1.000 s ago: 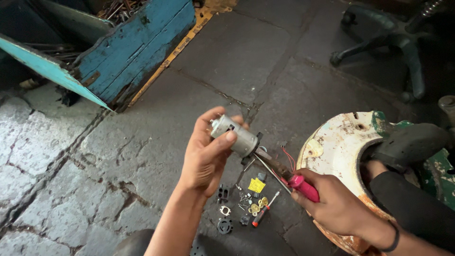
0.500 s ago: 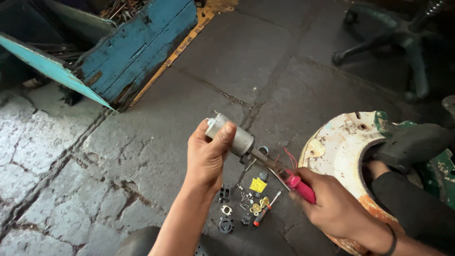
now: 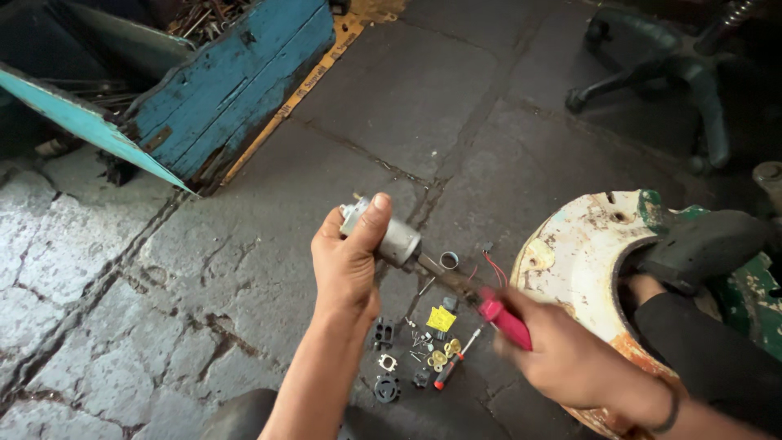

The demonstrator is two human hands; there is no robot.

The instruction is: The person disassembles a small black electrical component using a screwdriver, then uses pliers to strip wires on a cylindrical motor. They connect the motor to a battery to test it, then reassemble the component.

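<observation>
- Two hands are busy above the stone floor [image 3: 244,269], both mine
- my left hand [image 3: 346,265] is wrapped around a small silver cylindrical motor [image 3: 387,232], thumb laid across its top, holding it up off the ground with its far end tilted toward my other hand
- my right hand [image 3: 570,358] is clenched on a pink-handled tool [image 3: 503,319]; the hand and handle are blurred, and the dark shaft runs up to the lower end of the motor, where I cannot tell whether the tip touches it
- below the motor, a scatter of small parts [image 3: 419,358] lies on the floor: black plastic pieces, brass-coloured rings, a yellow bit and a small red screwdriver [image 3: 453,363]
- a little metal ring [image 3: 449,261] and thin red wires [image 3: 493,267] lie just beside the shaft, near the edge of a worn white round casing [image 3: 570,253] with rust on it
- my dark shoe [image 3: 700,244] rests inside that casing
- far left, a battered blue wooden box [image 3: 220,98] holds scrap metal
- upper right, the base of a dark swivel chair [image 3: 660,73] stands well apart from my hands
</observation>
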